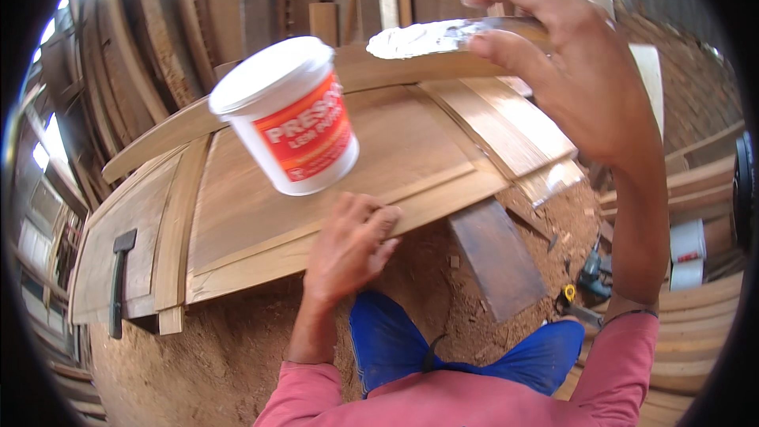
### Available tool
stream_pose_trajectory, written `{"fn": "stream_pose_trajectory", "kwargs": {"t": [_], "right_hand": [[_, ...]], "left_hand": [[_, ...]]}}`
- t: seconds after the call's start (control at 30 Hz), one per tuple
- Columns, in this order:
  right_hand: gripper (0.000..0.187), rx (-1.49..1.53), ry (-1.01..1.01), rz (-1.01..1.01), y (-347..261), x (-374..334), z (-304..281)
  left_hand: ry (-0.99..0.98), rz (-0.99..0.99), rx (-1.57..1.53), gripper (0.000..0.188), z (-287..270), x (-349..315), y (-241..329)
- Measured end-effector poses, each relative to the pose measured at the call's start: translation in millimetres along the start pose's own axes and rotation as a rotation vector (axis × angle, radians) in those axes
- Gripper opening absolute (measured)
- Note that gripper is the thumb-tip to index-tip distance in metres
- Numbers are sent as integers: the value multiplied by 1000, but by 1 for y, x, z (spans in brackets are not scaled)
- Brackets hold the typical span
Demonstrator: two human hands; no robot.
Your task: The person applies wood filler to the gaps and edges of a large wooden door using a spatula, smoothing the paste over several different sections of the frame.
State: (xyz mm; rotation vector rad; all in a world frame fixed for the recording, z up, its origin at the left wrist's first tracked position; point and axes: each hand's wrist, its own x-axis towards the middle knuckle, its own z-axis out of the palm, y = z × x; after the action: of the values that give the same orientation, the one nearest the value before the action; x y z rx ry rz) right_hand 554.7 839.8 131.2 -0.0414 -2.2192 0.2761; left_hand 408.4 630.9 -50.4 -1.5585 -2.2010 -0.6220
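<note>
A flat tool (427,39) thickly coated in white paste is held up in the air, past the far edge of the framed wooden panel (332,154) as I see it, with its pasty end pointing to nine o'clock. The right grip (581,67) pinches it between thumb and bent fingers. At eight o'clock from the tool, a slightly blurred white tub (304,130) with a red label stands over the panel's middle. At five o'clock from the tub, the left grip (348,249) rests on the panel's near edge, fingers loosely curled; whether it clasps the wood, I cannot tell. Between seven and eight from the tub, a dark hammer (118,285) lies at the panel's end, its head toward twelve. Around three are pale boards (506,122); around four, a dark plank (502,261) slopes by the panel and a power drill (593,273) sits farther out. Upright timber (150,32) crowds eleven.
</note>
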Motion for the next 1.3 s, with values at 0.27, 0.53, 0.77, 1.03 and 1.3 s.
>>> {"fn": "stream_pose_trajectory", "kwargs": {"t": [0.27,0.53,0.77,1.03,1.3], "right_hand": [[29,-239,-260,-99,-60,118,94],[38,-222,-141,-86,-23,138,103],[42,-3,-269,115,21,119,55],[31,-24,-4,-50,30,68,25],[34,566,281,292,41,-140,3]], "left_hand": [[23,89,-106,20,5,-10,-17],[68,104,-163,17,0,-21,-24],[566,73,-49,39,-88,-8,-38],[213,0,449,37,-163,41,-105],[279,154,526,47,-177,47,-101]]}}
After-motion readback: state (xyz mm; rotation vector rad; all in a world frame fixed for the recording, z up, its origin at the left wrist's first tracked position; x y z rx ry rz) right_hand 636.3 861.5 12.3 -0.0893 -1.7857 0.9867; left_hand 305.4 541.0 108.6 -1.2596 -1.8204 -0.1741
